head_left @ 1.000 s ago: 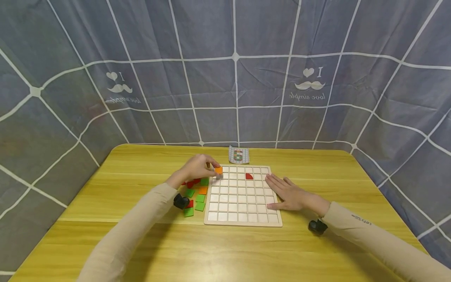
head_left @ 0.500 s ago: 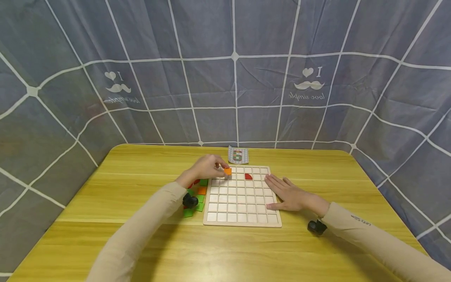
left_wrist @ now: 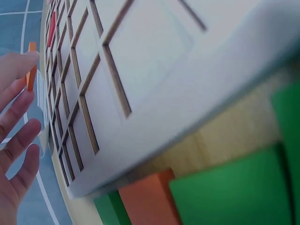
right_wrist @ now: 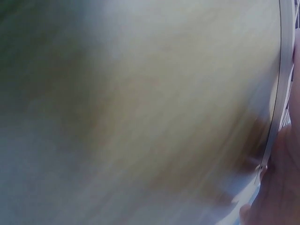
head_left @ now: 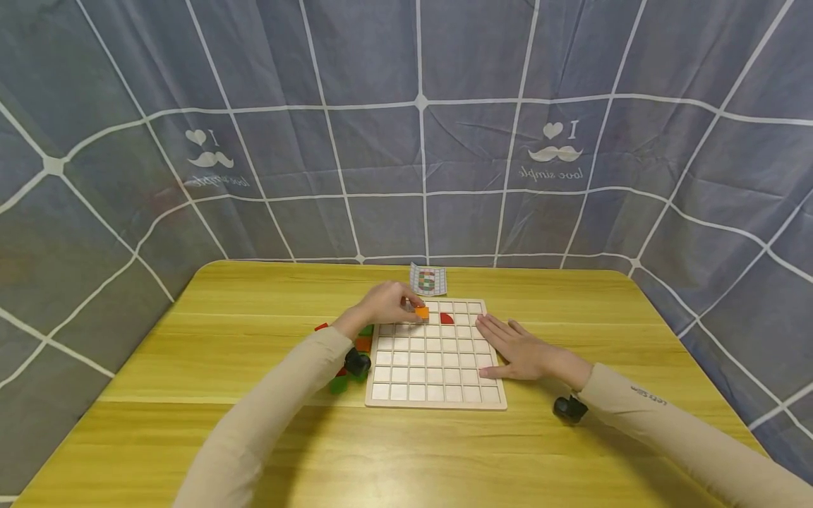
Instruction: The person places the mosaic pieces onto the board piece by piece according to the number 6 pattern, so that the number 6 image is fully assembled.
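1. A person's left hand (head_left: 389,303) reaches over the far-left part of a pale gridded board (head_left: 435,406) and pinches a small orange tile (head_left: 422,312) between thumb and fingertips. The left wrist view shows other fingers of this hand spread apart, clear of the tile.
2. The orange tile is at the far rows of the board, just left of a red quarter-round piece (head_left: 447,318). Whether it touches the board cannot be told.
3. From the head, the tile's visible part looks squarish, with no clear long axis, its edges roughly following the grid. From the left wrist it is nearly edge-on: a thin strip, its long axis almost upright in that view.
4. The red piece has its curved side towards the far right.
5. The right hand (head_left: 522,351) rests on the board's right edge, fingers fairly straight and pointing left and away, thumb spread nearer the person. It grips nothing; its own wrist view is mostly blurred.
6. Left of the board, partly hidden by the left arm, lie loose tiles: green (head_left: 338,384), red (head_left: 321,327) and another orange one (head_left: 363,344).
7. A patterned card (head_left: 428,279) lies beyond the board on the yellow wood-grain table (head_left: 483,451).
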The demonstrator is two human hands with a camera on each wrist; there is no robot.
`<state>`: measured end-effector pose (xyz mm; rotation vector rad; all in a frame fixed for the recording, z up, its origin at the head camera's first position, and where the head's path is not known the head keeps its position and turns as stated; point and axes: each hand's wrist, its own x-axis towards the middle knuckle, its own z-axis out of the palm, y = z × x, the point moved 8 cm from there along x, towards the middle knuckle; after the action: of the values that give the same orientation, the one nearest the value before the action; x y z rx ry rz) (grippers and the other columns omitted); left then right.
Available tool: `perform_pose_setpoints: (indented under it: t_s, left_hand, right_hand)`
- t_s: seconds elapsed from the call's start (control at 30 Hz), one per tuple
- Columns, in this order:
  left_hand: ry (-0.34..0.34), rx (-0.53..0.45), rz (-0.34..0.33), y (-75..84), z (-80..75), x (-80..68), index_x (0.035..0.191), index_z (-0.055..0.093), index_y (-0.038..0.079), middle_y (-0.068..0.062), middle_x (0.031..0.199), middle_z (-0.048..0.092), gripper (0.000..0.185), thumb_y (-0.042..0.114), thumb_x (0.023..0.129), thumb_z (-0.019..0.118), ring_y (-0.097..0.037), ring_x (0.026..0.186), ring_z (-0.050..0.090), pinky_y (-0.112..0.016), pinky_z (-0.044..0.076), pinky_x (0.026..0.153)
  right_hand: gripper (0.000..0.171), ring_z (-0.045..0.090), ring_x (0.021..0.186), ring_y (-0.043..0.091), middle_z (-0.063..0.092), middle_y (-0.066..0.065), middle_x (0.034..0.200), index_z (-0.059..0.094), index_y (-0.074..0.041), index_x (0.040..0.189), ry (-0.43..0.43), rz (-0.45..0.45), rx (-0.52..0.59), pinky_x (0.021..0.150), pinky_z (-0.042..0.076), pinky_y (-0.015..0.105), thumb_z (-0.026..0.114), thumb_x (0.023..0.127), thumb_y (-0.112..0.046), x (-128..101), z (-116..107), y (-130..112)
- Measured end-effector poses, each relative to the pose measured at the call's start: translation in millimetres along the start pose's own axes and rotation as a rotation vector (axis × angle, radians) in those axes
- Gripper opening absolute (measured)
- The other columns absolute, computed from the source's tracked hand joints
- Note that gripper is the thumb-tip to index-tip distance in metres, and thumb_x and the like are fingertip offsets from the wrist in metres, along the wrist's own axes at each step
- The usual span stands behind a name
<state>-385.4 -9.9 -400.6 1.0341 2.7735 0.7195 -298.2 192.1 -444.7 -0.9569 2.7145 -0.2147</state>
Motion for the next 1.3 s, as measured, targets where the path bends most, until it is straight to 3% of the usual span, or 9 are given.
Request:
perform_pose_setpoints:
  t_s: [0.27,0.67,1.3]
  left_hand:
    - [-0.007,0.048,0.034,8.4,7.7,6.7,0.103,0.076,0.016,-0.001,0.105,0.071,0.025,0.030,0.082,0.075,-0.007,0.074,0.061,-0.019,0.044,0.062]
    - [-0.052,0.034,-0.021,7.9,17.5,11.1,0.105,0.076,0.018,0.001,0.103,0.069,0.025,0.030,0.083,0.075,-0.007,0.078,0.060,-0.020,0.045,0.064]
    - [-0.054,0.045,-0.022,9.1,19.3,14.8,0.106,0.075,0.019,0.002,0.104,0.069,0.027,0.034,0.084,0.074,-0.008,0.082,0.060,-0.023,0.047,0.069]
  right_hand:
    - [0.094,0.006,0.149,0.037,0.004,0.020,0.161,0.009,0.000,0.154,-0.007,0.001,0.004,0.114,0.011,0.062,0.048,0.092,-0.060,1,1,-1]
    - [0.094,0.006,0.149,0.037,0.004,0.020,0.161,0.010,0.000,0.153,-0.012,0.000,0.013,0.114,0.010,0.062,0.049,0.092,-0.059,1,0,-2]
    - [0.094,0.005,0.149,0.037,0.003,0.020,0.161,0.010,0.000,0.154,-0.020,0.008,0.003,0.115,0.010,0.062,0.048,0.092,-0.060,1,0,1]
